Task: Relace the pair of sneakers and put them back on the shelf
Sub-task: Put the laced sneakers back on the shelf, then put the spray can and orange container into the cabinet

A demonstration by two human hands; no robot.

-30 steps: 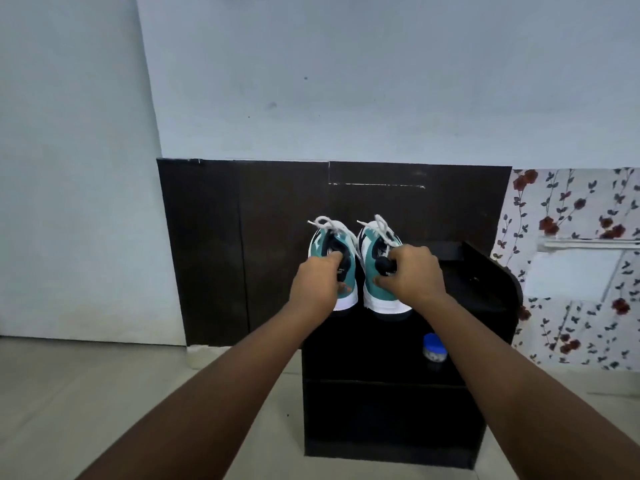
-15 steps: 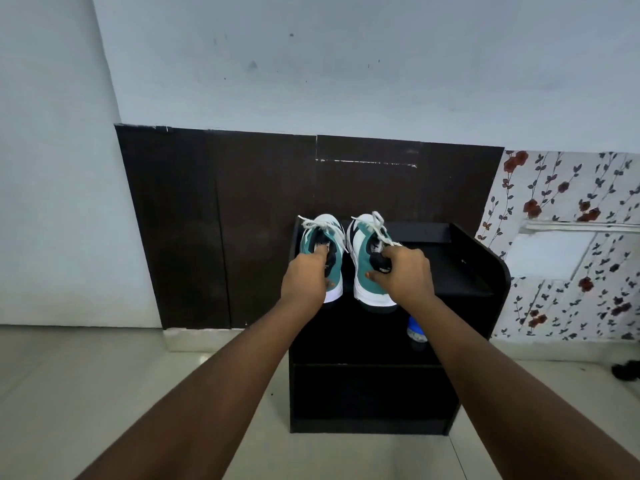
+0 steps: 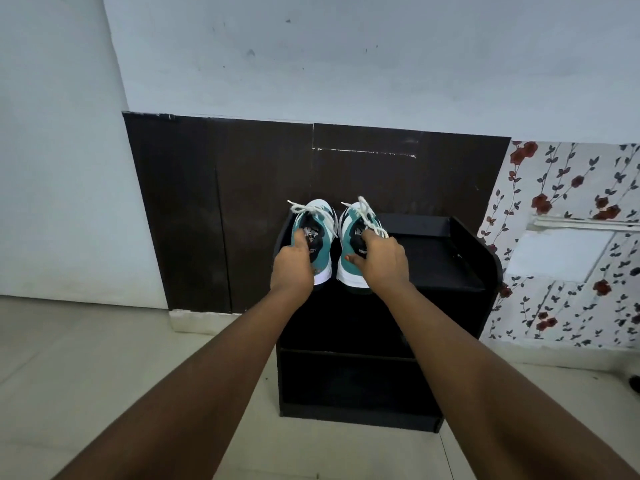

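Two teal-and-white sneakers sit side by side on the left part of the black shelf's (image 3: 436,261) top, toes toward the wall, heels at the front edge. The left sneaker (image 3: 317,225) and right sneaker (image 3: 353,230) both carry white laces — tied in loose bows over dark tongues.
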